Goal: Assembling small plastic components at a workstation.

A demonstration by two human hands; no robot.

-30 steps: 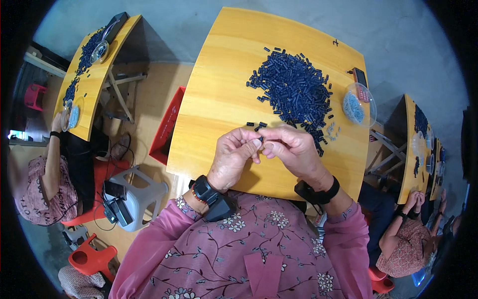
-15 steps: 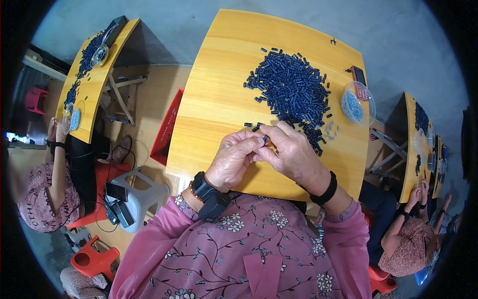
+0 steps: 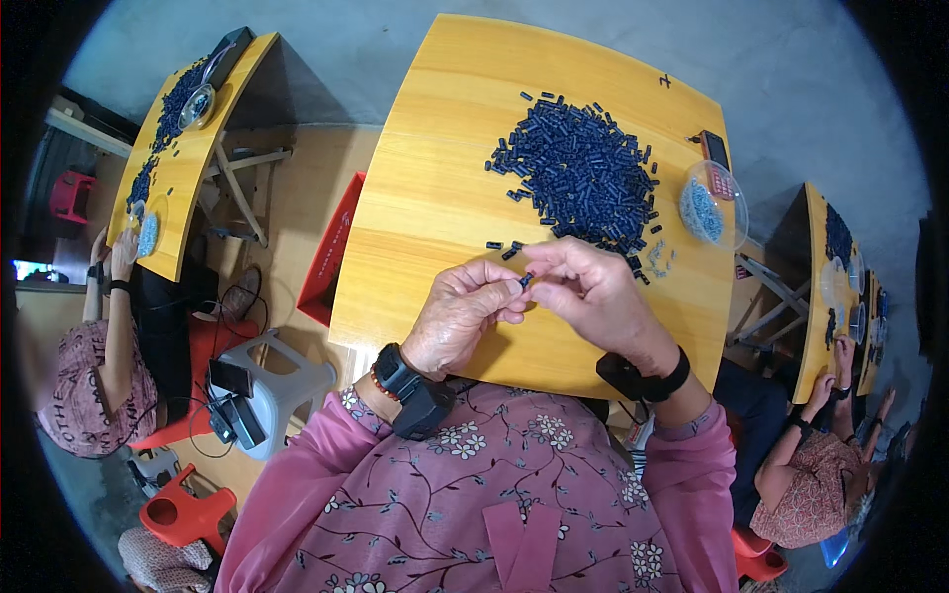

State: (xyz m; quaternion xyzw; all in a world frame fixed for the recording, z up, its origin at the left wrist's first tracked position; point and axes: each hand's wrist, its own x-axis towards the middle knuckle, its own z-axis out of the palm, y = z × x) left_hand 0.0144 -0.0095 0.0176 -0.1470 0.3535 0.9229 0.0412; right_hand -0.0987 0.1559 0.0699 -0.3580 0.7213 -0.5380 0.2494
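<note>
Near the front of my table, my left hand [image 3: 460, 314] pinches a small dark blue cylindrical piece [image 3: 526, 281] between thumb and fingertips. My right hand [image 3: 601, 295] is just to the right, its thumb and forefinger apart around the piece's right end. Any contact with the piece is too small to make out. Beyond my hands spreads a heap of similar dark blue pieces [image 3: 578, 173]. Several loose ones [image 3: 508, 251] lie above my left hand. Small pale parts [image 3: 658, 259] are scattered right of the heap.
A clear round bowl of light blue parts [image 3: 701, 211] stands at the table's right, beside a dark device with red keys [image 3: 716, 160]. A red bin [image 3: 336, 252] is left of the table [image 3: 415, 188]. Other people work at side tables; a grey stool [image 3: 287, 385] holds electronics.
My right hand has drawn back slightly right and its fingers have parted from the piece. My left hand still pinches it. The person at left has shifted their hands.
</note>
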